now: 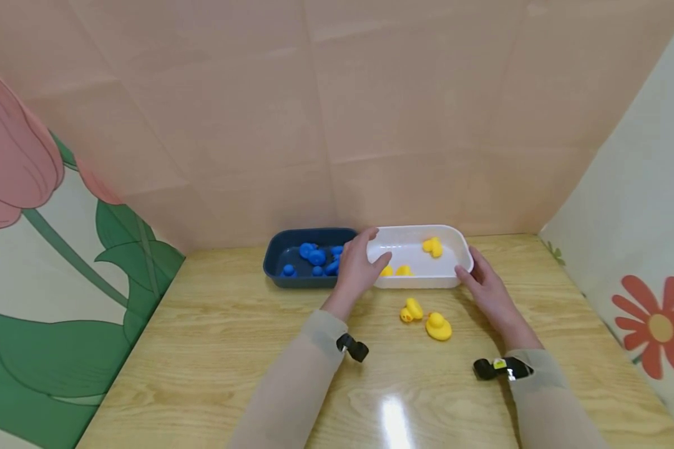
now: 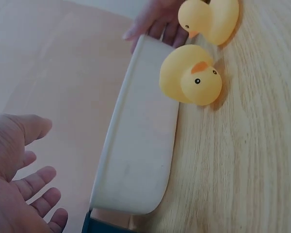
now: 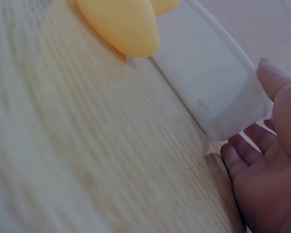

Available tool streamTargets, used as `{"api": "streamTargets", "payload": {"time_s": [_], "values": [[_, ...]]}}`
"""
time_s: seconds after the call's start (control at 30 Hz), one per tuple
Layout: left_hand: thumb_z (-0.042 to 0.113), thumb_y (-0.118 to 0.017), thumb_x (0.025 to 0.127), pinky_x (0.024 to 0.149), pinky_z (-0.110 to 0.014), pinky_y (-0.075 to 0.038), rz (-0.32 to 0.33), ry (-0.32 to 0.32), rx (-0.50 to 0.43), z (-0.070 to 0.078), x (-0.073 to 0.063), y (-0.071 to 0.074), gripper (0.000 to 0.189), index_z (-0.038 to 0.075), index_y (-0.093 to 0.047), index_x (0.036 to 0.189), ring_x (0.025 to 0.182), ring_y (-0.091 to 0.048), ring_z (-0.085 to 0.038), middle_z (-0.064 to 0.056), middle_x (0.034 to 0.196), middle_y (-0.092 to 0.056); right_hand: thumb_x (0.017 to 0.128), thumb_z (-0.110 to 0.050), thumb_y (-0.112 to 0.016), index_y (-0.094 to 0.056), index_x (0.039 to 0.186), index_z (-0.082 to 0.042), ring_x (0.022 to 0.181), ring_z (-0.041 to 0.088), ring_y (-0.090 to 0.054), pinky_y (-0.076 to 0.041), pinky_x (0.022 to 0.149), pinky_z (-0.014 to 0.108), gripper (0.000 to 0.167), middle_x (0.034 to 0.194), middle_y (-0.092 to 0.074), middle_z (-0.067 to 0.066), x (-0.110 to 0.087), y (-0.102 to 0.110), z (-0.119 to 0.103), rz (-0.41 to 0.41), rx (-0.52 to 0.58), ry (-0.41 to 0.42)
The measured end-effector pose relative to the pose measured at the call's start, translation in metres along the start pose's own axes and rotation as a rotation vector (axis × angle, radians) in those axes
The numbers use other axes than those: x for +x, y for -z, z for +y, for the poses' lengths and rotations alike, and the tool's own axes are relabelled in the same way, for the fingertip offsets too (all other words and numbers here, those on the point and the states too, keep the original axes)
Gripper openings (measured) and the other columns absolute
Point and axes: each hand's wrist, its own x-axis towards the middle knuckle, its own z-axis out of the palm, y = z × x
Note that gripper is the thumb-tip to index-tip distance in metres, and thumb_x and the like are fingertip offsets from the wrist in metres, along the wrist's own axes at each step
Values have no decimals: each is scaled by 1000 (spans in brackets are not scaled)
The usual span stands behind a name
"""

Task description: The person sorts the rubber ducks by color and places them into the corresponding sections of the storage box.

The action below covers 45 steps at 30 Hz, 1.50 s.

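Note:
My left hand [image 1: 361, 265] hovers above the spot where the dark blue tray [image 1: 300, 282] and the white tray [image 1: 421, 282] meet. Its thumb and fingers are spread with nothing between them. At the white tray's right end, my right hand [image 1: 488, 290] holds the corner, thumb at the rim and fingers around the outside, as the right wrist view shows. Inside the white tray a yellow duck [image 1: 433, 247] lies at the back, and other yellow pieces [image 1: 404, 270] show over its front wall. A tipped rubber duck [image 1: 411, 310] and an upright rubber duck [image 1: 439, 327] are on the table in front.
Several blue toys [image 1: 312, 254] lie in the dark blue tray, partly hidden by my left hand. Both trays stand side by side at the back of the wooden table [image 1: 219, 349], close to a beige backdrop [image 1: 247, 125]. A flower-printed wall [image 1: 640, 249] borders the right side.

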Motion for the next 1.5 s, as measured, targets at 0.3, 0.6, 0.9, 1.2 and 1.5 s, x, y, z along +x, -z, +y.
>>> {"api": "streamTargets", "payload": {"time_s": [0.3,0.6,0.9,1.2,1.5], "values": [[32,-81,104,122,-48,-43,1,-24,-59,5,-23,7,63,16,-57,160,147,-49,-29,0,157,-62,115,-53,-55,4,178,-22,167,44,-10,-16,131,65,92,184,-4,15,-1,2,0,1,10,5],[31,-83,103,121,-46,-45,-8,-7,-113,17,-42,10,62,17,-59,158,144,-52,-27,0,155,-64,115,-54,-55,4,178,-23,167,45,-10,-17,130,66,92,184,-4,15,-1,2,1,3,3,1],[33,-83,103,119,-45,-48,-33,-6,-125,19,-59,9,62,21,-59,159,142,-53,-25,2,156,-63,113,-57,-55,4,178,-25,167,44,-10,-17,130,67,94,184,-4,13,-5,2,-2,4,-7,-7],[30,-82,104,113,-49,-52,-107,-14,-164,17,-75,0,61,20,-58,159,137,-57,-29,-1,155,-61,112,-61,-55,5,178,-27,168,44,-10,-18,130,67,96,184,-3,10,-3,3,0,3,-18,-16],[32,-82,104,113,-41,-52,-167,-14,-158,14,-86,-16,62,20,-59,159,135,-58,-22,4,153,-63,109,-67,-55,5,178,-24,167,44,-11,-18,130,67,101,184,-4,12,-4,3,-1,6,-19,-1]]}}
